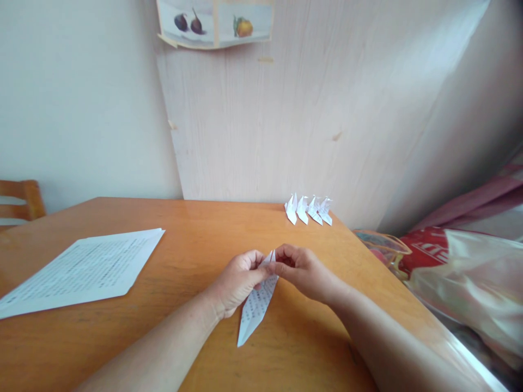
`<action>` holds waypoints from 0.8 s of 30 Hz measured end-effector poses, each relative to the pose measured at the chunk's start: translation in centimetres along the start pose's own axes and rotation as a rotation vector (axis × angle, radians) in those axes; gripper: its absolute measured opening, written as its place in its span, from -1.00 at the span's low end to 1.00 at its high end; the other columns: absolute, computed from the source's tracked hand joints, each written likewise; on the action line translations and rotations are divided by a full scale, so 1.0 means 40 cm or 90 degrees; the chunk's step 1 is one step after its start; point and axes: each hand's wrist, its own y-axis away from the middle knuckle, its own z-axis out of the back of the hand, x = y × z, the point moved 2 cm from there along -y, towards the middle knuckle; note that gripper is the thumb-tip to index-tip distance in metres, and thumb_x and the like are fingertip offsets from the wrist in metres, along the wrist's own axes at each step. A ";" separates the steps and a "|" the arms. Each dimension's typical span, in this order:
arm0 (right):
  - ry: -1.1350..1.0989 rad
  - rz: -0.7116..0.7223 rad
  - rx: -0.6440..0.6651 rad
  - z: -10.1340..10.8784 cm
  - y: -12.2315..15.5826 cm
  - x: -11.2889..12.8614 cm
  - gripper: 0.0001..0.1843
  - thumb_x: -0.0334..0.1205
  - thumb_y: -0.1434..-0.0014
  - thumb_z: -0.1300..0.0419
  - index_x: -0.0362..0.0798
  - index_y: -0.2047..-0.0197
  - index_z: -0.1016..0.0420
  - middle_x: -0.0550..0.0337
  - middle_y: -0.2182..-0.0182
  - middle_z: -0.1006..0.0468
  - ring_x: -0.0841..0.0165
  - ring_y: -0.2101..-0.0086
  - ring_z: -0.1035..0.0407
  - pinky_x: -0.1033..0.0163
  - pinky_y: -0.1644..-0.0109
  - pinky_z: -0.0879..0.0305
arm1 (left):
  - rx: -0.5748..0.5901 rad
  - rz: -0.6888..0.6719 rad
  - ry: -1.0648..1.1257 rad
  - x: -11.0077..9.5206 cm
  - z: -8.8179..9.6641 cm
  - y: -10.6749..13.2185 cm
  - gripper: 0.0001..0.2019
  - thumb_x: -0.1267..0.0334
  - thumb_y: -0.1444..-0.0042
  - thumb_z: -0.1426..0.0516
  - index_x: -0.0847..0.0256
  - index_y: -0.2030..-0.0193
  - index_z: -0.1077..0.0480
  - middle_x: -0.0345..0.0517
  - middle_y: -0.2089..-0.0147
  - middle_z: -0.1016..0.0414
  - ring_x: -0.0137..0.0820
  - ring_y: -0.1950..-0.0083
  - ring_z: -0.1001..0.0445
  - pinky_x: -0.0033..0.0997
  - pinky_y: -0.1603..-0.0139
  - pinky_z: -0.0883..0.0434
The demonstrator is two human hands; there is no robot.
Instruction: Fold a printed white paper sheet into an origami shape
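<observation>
Between my hands is a narrow piece of folded paper [257, 309] with printed text, its lower point aimed toward me. My left hand [241, 277] is closed on the paper's upper left side, thumb on top. My right hand [300, 269] pinches near the top tip, where two thin points stand up. The fingertips of both hands meet there and hide part of the folds. Several folded paper birds [302, 211] stand in a row at the table's far right corner.
A stack of printed sheets [85, 269] lies on the left of the wooden table [183, 348]. A wooden chair [32, 198] is at the far left. Plastic bags [469, 277] and a red package sit beyond the right edge. A wall panel with fruit pictures [216, 24] rises behind.
</observation>
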 end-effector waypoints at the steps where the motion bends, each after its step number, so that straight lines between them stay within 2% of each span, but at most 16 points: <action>1: 0.011 0.001 -0.009 -0.002 -0.001 -0.004 -0.82 -0.11 -0.22 -0.27 -0.05 0.31 -0.49 0.24 0.42 -0.46 0.39 0.38 -0.30 0.28 0.32 -0.19 | 0.002 0.002 -0.002 0.002 0.000 -0.001 -0.60 -0.04 -0.01 -0.37 0.24 0.27 -0.40 -0.22 0.34 -0.42 -0.47 0.36 -0.32 -0.45 0.33 -0.23; 5: 0.044 -0.006 -0.050 -0.001 -0.004 -0.010 -0.80 -0.12 -0.23 -0.25 -0.04 0.37 -0.49 0.26 0.47 -0.44 0.39 0.41 -0.28 0.29 0.35 -0.17 | 0.010 0.012 0.002 0.006 0.001 -0.001 -0.65 0.06 -0.03 -0.36 0.25 0.24 -0.39 -0.19 0.30 -0.43 -0.44 0.30 -0.36 -0.43 0.28 -0.28; 12: 0.026 -0.014 -0.028 -0.001 -0.002 -0.011 -0.86 -0.17 -0.17 -0.29 -0.06 0.35 -0.51 0.27 0.46 -0.46 0.41 0.42 -0.27 0.29 0.36 -0.16 | 0.013 0.016 0.003 0.007 0.000 -0.002 -0.64 0.03 -0.03 -0.36 0.26 0.26 -0.40 -0.19 0.31 -0.43 -0.42 0.27 -0.37 -0.41 0.25 -0.29; 19: -0.006 0.008 -0.081 -0.012 -0.007 -0.010 -0.92 -0.26 -0.13 -0.23 -0.05 0.38 -0.50 0.27 0.47 -0.49 0.40 0.42 -0.33 0.30 0.33 -0.22 | 0.020 0.016 0.019 0.016 -0.004 -0.010 -0.66 0.04 -0.07 -0.34 0.27 0.26 -0.40 -0.20 0.34 -0.40 -0.45 0.32 -0.31 -0.41 0.27 -0.24; 24: 0.001 0.014 -0.124 -0.010 -0.006 0.003 -0.92 -0.24 -0.12 -0.24 -0.05 0.38 -0.50 0.25 0.47 -0.51 0.40 0.43 -0.34 0.29 0.33 -0.24 | 0.018 0.022 0.030 0.022 -0.002 -0.013 -0.65 0.06 -0.03 -0.36 0.28 0.25 -0.41 -0.18 0.32 -0.42 -0.45 0.32 -0.31 -0.40 0.27 -0.23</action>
